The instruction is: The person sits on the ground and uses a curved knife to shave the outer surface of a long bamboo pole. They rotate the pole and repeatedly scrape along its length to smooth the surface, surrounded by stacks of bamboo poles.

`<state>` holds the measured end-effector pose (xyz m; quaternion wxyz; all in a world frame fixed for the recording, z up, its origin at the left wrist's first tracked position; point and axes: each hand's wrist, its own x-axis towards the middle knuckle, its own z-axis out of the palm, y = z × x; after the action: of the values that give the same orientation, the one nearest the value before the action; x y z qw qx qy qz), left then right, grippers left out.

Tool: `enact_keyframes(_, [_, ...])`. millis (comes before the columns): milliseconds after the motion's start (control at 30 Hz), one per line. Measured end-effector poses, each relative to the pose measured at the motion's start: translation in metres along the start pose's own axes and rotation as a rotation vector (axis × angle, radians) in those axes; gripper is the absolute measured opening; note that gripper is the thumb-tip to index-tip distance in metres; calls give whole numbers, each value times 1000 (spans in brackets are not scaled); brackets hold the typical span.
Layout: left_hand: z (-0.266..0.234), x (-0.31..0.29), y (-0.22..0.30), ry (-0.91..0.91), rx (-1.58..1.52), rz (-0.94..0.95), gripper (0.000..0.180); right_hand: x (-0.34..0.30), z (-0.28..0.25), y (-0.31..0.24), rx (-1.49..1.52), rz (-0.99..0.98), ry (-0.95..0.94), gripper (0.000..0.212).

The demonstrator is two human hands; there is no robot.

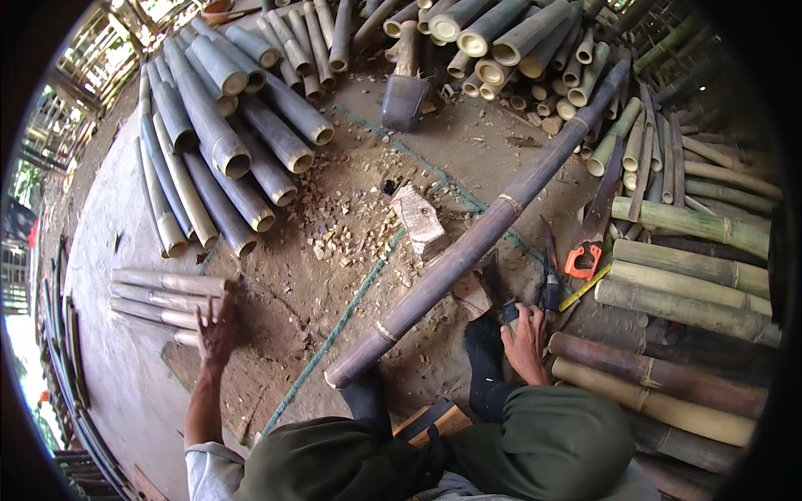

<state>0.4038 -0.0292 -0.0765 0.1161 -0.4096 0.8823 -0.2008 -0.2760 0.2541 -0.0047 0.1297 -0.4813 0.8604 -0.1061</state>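
My left hand [216,332] reaches out to the left and rests on the ends of a few short cut bamboo pieces [164,296] lying on the ground. My right hand [525,337] is down on the ground at the right, fingers curled around the dark handle of a knife-like tool [549,280] whose blade points away from me. A long dark bamboo pole [482,235] lies diagonally between my hands, its near end by my knee. I sit on the ground in olive trousers and dark socks.
A pile of cut grey bamboo tubes [219,146] lies at the upper left, more tubes [501,42] at the top. Thick green and brown poles [685,284] lie at the right. A handsaw with an orange handle [595,225], a wood block [419,219], chips and a yellow tape also lie here.
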Motion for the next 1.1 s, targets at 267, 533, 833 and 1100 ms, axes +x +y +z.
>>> enact_keyframes(267, [-19,63,-45,-530,-174,-504,108,-5,-11,-4,-74,52,-20,67])
enact_keyframes(533, [-124,133,126,8,-1020,-425,72,48,-1,-75,-183,-89,-134,76])
enact_keyframes(833, [-236,157,279,-289,-1054,-92,57,50,44,-63,-61,-144,-38,57])
enact_keyframes(1100, [-188,-16,171,-542,-827,-144,54,56,42,-57,-78,-160,-11,56])
